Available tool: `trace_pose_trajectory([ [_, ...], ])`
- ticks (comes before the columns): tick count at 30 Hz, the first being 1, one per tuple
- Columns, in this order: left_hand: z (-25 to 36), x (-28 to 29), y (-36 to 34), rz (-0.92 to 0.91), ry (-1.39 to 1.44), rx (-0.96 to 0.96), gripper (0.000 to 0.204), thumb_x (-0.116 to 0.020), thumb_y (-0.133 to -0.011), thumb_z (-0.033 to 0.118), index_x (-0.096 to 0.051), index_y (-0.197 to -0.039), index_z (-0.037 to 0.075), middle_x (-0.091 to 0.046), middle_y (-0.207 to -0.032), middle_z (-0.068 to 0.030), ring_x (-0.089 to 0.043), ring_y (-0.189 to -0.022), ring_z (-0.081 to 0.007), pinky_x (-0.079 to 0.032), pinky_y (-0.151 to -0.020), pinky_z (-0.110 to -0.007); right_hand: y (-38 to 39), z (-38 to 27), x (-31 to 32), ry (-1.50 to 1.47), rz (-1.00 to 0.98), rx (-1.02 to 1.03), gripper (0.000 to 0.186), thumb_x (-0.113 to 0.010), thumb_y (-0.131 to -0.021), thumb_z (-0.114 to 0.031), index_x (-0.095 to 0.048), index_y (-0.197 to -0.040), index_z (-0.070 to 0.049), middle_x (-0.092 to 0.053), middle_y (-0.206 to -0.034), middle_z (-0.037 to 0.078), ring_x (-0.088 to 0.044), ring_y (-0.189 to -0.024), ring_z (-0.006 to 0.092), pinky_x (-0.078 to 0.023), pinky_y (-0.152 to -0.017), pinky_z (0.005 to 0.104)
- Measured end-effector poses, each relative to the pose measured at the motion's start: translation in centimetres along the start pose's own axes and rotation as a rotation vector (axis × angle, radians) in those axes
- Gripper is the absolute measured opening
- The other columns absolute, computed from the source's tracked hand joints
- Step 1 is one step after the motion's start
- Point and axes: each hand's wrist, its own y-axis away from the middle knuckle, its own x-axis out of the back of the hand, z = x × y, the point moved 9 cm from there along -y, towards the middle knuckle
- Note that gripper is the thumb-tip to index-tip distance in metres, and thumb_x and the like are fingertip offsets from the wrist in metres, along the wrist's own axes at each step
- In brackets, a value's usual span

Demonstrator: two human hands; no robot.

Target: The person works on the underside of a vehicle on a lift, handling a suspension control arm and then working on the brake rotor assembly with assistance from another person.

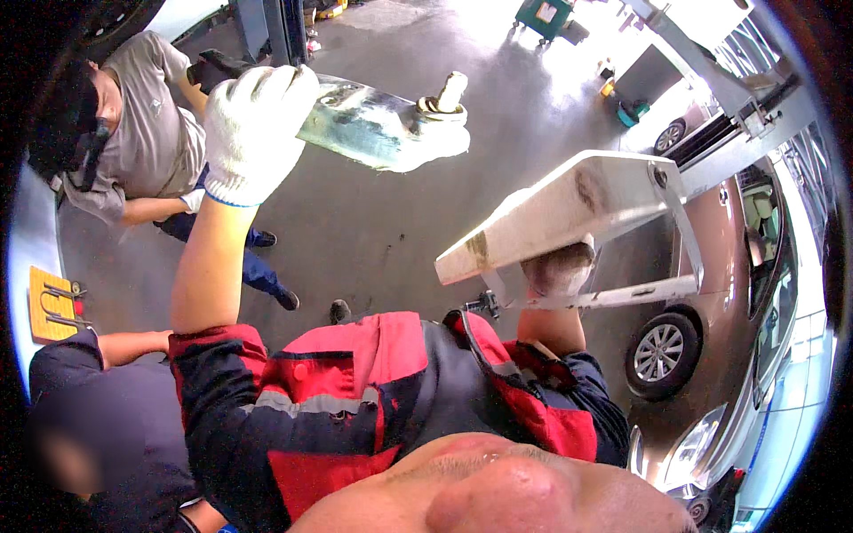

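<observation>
My left hand [256, 133], in a white knit glove, is raised at the upper left. Its fingers are closed over the near end of a long, shiny grey-green part [360, 124]; a ringed stud [444, 99] stands up at the part's far end. A dark piece [218, 73] shows behind that glove. To the right is a pale, box-like metal piece [569, 200] with a narrow bar frame [635, 293]. My right hand [560, 266], in a soiled glove, is up against the underside of this pale piece. Its fingers are mostly hidden, so I cannot tell its grip.
A person in a light shirt [155, 115] stands at the left, and another in dark clothes [115, 417] is close at lower left. A yellow board [49, 305] with metal handles lies beyond. A brown car [711, 258] stands at right, a lift post [284, 31] at the top.
</observation>
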Motion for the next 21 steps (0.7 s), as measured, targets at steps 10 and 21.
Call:
trace_pose_trajectory([
  [10,5.2,-0.1,1.1,-0.036,0.113,-0.151,0.05,-0.069,-0.064,0.013,-0.063,-0.113,0.012,-0.064,-0.107,-0.0021,-0.062,-0.097,-0.0235,-0.049,-0.078,-0.04,4.4,0.6,3.7,0.055,0.276,-0.016,0.051,-0.059,-0.097,-0.034,-0.047,-0.135,-0.004,-0.06,-0.125,0.01,-0.062,-0.109,0.0224,-0.055,-0.091,0.0382],
  [21,7.9,-2.4,-0.3,-0.083,0.592,-0.116,0.031,-0.07,-0.065,0.01,-0.066,-0.096,0.007,-0.069,-0.085,-0.0112,-0.067,-0.081,-0.0325,-0.052,-0.071,-0.042,5.1,4.5,6.8,-0.272,0.571,-0.254,0.088,-0.068,-0.075,-0.072,-0.055,-0.128,-0.003,-0.065,-0.115,0.013,-0.064,-0.099,0.0266,-0.055,-0.083,0.0405],
])
